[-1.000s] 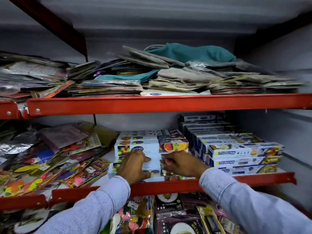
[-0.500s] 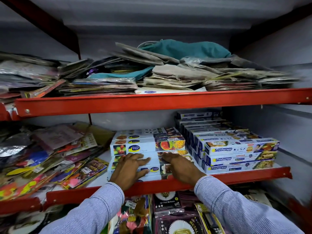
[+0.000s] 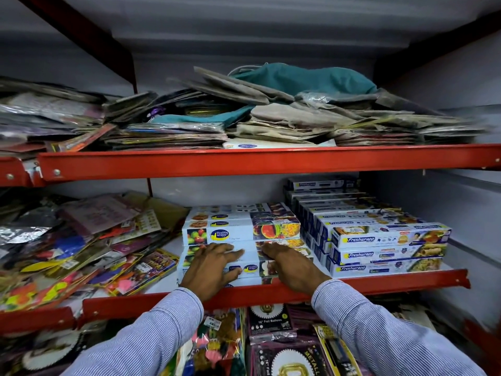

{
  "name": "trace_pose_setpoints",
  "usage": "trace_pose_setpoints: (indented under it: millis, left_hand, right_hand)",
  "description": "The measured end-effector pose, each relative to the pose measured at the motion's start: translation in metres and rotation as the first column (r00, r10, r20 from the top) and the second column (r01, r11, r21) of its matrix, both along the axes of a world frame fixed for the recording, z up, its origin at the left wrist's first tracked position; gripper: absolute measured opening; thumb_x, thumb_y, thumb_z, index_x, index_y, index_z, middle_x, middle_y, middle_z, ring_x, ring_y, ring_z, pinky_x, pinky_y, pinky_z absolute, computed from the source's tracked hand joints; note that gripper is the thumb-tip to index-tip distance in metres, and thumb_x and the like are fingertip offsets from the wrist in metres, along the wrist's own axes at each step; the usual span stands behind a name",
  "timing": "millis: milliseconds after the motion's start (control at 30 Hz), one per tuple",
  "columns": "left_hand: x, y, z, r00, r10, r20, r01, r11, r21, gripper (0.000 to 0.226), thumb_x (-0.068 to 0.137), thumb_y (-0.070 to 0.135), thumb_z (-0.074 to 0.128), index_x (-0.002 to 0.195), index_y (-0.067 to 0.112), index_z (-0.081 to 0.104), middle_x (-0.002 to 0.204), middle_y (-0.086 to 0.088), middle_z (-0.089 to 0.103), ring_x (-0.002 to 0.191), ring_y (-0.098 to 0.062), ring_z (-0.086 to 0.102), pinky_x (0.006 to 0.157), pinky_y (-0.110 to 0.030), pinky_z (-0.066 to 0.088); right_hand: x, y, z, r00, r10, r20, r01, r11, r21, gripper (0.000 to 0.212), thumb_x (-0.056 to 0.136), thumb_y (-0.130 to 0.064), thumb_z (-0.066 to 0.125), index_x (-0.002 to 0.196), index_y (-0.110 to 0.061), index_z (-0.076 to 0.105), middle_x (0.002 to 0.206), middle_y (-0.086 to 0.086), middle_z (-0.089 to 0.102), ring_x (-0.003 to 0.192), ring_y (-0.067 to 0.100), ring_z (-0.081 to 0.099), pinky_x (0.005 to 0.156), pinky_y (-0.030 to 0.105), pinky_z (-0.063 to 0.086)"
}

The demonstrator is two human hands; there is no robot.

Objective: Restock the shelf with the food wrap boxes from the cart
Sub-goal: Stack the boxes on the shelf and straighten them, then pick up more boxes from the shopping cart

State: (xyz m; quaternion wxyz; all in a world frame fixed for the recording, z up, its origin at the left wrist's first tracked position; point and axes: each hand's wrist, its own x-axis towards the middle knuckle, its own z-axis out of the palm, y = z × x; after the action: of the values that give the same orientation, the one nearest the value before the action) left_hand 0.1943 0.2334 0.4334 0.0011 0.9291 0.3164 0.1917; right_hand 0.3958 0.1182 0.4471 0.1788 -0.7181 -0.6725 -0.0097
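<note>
Healthy wrapp boxes [image 3: 241, 234] are long white cartons with a blue-and-yellow oval logo and fruit photos at the right end, stacked flat in several layers mid-way along the middle red shelf [image 3: 393, 283], front edge at the shelf lip. My left hand [image 3: 210, 268] lies palm-down, fingers spread flat on the lower near boxes, gripping nothing; my right hand [image 3: 291, 264] is the same, fingers extended and pressing the right part of the same layer, nothing enclosed. Versus half a second ago: both hands sit in nearly the same spots on the stack, fingers slightly flatter, boxes not visibly shifted; the view moved a little, so the shelves sit a touch lower in frame. Versus a second ago, the hands have slid nearer, toward the shelf lip. Just right of the stack, touching or almost touching, I can't tell which, is a taller block of Freshwrapp boxes [image 3: 387, 240], white and blue with food pictures, running far toward the back wall. Left of the stack, a loose sprawl of colourful party packets [image 3: 81, 253] leans near its left end. Upper shelf [image 3: 244, 161] carries folded brown paper bags [image 3: 284, 118] and a teal cloth bag [image 3: 306, 78]. Below the lip, foil balloon packs [image 3: 268, 321] sit between my striped sleeves [image 3: 151, 335].
</note>
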Motion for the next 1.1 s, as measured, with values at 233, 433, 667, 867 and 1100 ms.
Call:
trace_pose_setpoints:
  millis: [233,433,667,867,1100]
  left_hand:
    - [-0.032,-0.044,-0.024,0.994,0.058,0.089,-0.07,0.988,0.134,0.074,0.093,0.068,0.039,0.155,0.036,0.016,0.167,-0.001,0.017,0.153,-0.029,0.014,0.121,-0.059,0.019]
    - [-0.102,-0.116,-0.124,0.994,0.046,0.094,-0.053,0.996,0.077,0.074,0.088,0.055,0.053,0.153,0.033,0.025,0.163,-0.009,0.027,0.151,-0.033,0.022,0.116,-0.062,0.026]
    - [-0.174,-0.19,-0.255,0.968,0.125,-0.215,-0.191,0.929,-0.316,0.078,0.086,0.046,0.059,0.154,0.029,0.026,0.165,-0.014,0.019,0.148,-0.041,0.028,0.115,-0.062,0.029]
    - [-0.216,-0.233,-0.35,0.915,0.062,-0.398,-0.26,0.845,-0.467,0.066,0.096,0.053,0.041,0.155,0.031,0.023,0.167,-0.009,0.016,0.15,-0.041,0.02,0.122,-0.055,0.005]
    - [-0.232,-0.243,-0.442,0.822,-0.186,-0.539,-0.21,0.779,-0.59,0.064,0.101,0.055,0.027,0.156,0.03,0.007,0.167,-0.008,-0.007,0.154,-0.037,-0.002,0.124,-0.056,0.003]
  right_hand:
    - [-0.03,-0.032,-0.023,0.982,-0.059,0.181,0.045,0.996,0.082,0.07,0.1,-0.041,0.043,0.157,-0.023,0.006,0.168,0.005,0.003,0.155,0.031,-0.002,0.126,0.052,0.004]
    - [-0.086,-0.101,-0.12,0.989,-0.101,0.107,0.077,0.976,0.205,0.07,0.096,-0.052,0.038,0.156,-0.031,0.009,0.168,0.005,0.004,0.154,0.035,-0.004,0.124,0.058,0.006]
    - [-0.141,-0.171,-0.265,0.999,0.008,-0.036,-0.01,0.999,-0.043,0.067,0.092,-0.033,0.054,0.153,-0.026,0.028,0.165,0.008,0.021,0.154,0.034,0.01,0.123,0.056,0.017]
    - [-0.172,-0.204,-0.391,0.988,-0.016,-0.152,-0.068,0.844,-0.533,0.062,0.099,-0.036,0.044,0.155,-0.023,0.021,0.165,0.005,0.017,0.153,0.032,0.014,0.125,0.048,0.016]
    - [-0.217,-0.214,-0.534,0.979,0.017,-0.201,-0.189,0.426,-0.885,0.075,0.099,-0.033,0.052,0.158,-0.02,0.008,0.167,0.009,0.01,0.152,0.032,0.017,0.123,0.043,0.024]
